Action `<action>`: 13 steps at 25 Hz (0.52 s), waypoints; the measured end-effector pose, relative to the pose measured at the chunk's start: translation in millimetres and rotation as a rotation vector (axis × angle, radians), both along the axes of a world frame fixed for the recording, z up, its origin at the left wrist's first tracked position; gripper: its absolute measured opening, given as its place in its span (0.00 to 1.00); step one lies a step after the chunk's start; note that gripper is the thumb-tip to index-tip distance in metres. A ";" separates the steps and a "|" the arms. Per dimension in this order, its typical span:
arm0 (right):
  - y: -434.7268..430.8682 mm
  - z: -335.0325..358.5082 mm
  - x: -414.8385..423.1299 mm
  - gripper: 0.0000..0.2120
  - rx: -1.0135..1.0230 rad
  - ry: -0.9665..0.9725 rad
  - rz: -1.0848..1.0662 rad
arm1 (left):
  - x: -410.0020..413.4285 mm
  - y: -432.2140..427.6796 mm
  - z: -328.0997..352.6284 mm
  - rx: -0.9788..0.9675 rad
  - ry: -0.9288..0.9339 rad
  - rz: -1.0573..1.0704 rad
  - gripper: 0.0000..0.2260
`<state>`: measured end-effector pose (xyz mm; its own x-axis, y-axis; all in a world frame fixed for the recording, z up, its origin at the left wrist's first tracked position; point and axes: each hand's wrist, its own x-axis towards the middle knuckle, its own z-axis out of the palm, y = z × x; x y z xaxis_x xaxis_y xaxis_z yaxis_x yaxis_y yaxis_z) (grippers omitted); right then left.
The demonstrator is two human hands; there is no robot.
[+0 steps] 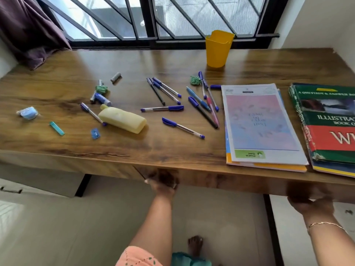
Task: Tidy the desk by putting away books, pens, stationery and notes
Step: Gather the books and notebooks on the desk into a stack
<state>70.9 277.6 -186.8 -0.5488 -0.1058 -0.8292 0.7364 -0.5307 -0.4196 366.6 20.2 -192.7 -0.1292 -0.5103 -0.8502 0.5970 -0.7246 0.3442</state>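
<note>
- Head view, lower frame: left hand and right hand, fingers blurred but apparently clenched round the front edge of the bench
- Pens lie scattered mid-frame, books at right
- Risk: a sharp tug could jolt the bench and roll pens off

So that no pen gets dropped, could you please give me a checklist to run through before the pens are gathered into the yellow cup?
1. Yellow cup upright, mouth up: ok.
2. Cup empty inside: cannot tell.
3. Left hand and right hand free: not ok, both at the front edge of the desk, fingers hidden.
4. Pens all on the desk top: ok.
5. Pens lying loose: not ok, one touches the yellow bottle.
</note>
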 end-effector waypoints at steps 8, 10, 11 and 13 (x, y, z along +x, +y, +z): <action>-3.2 1.8 8.5 0.18 0.030 -0.007 -0.101 | -0.4 -0.2 -16.2 -0.050 -0.042 -0.029 0.33; -6.2 7.9 11.9 0.18 0.055 -0.004 -0.063 | 0.1 1.4 -16.8 -0.066 -0.055 -0.031 0.33; -5.6 8.8 10.5 0.19 0.047 -0.021 -0.068 | 0.7 -0.5 -16.2 -0.065 -0.050 -0.025 0.33; -4.3 10.2 11.9 0.21 -0.007 -0.041 -0.096 | 1.9 1.0 -15.4 -0.060 -0.056 0.019 0.33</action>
<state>82.8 273.3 -176.5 -0.5227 -0.0602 -0.8504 0.6981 -0.6027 -0.3864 368.5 21.2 -208.1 -0.0718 -0.5629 -0.8234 0.5891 -0.6901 0.4204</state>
